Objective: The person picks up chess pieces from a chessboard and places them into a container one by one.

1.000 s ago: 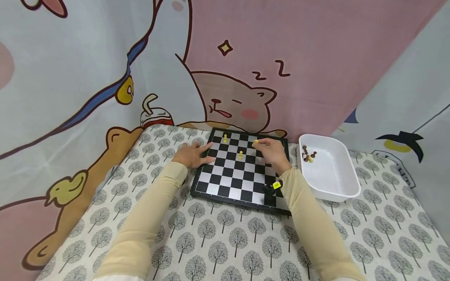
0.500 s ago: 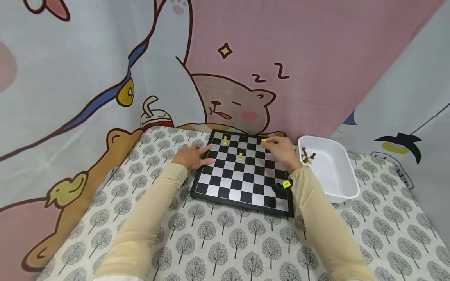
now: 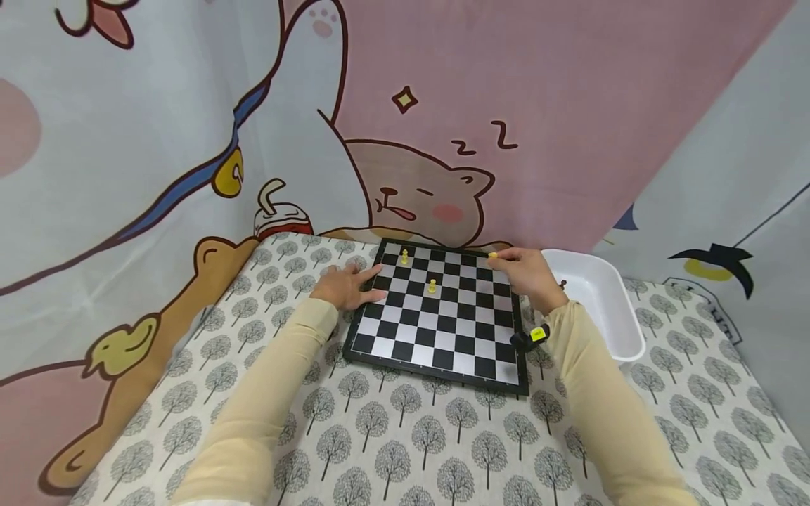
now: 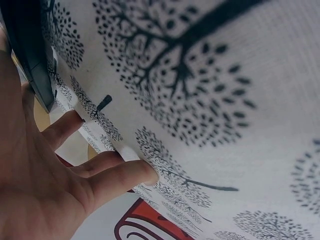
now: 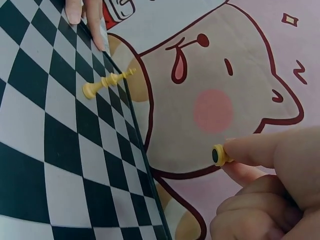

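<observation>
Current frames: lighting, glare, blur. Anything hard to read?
Head: fairly even light, no strong glare on the chessboard, but the chess piece in the right hand is tiny; left wrist: left hand shaded, tablecloth softer toward the upper right; right wrist: dimmer than head, yet the piece's dark base reads clearly.

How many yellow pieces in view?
3: one piece pinched in the right hand, one near the far left corner of the board, one nearer its middle. That hand partly hides the tub; more may be there.

Tree-print tblcloth (image 3: 380, 393), w/ pink/wht backdrop (image 3: 569, 84) behind, incl. sleeping cartoon bear (image 3: 411, 186).
</observation>
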Available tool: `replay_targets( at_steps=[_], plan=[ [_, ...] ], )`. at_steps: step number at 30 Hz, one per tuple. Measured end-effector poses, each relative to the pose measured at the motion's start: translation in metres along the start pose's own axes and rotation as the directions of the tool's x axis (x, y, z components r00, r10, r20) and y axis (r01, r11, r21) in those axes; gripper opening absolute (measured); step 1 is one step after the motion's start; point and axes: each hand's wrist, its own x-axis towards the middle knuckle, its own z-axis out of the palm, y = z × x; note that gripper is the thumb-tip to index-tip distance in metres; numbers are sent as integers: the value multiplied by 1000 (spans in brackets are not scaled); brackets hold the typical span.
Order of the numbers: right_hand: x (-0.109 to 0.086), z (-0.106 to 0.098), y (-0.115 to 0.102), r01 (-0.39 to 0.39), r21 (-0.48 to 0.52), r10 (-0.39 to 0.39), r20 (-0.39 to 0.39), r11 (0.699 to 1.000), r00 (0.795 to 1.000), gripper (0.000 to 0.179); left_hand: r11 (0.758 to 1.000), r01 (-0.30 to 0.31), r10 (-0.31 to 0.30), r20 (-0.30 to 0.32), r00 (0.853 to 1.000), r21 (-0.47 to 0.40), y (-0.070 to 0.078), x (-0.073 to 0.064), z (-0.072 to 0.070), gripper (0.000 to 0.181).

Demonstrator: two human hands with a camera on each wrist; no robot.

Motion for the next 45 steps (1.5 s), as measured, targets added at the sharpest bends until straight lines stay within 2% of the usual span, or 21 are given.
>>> replay_targets(
  at_steps=[10,19,24,31,37,45],
  plan=[
    [-4,-17,1,22,-25,-22,1,999,1000,42,1000,0,0,-6,1000,13,0,3,3,81],
    [-3,-36,9,-14,-63,13,-15,998,1000,48,1000,6,-6,-14,1000,11,0,1,1,80],
    [-4,-47,12,-12,-93,12,3,996,1000,52,1000,2,-2,-14,1000,21,0,1,2,80],
    [1,-62,28,-30,-92,32,12,995,999,58,1000,0,0,-12,1000,22,0,2,3,80],
    [4,-76,41,-35,-112,33,-20,993,999,53,1000,-2,2,-14,1000,6,0,3,4,81],
    [5,-92,51,-97,-92,98,8,991,995,56,1000,1,0,-16,1000,23,0,2,4,80]
  ],
)
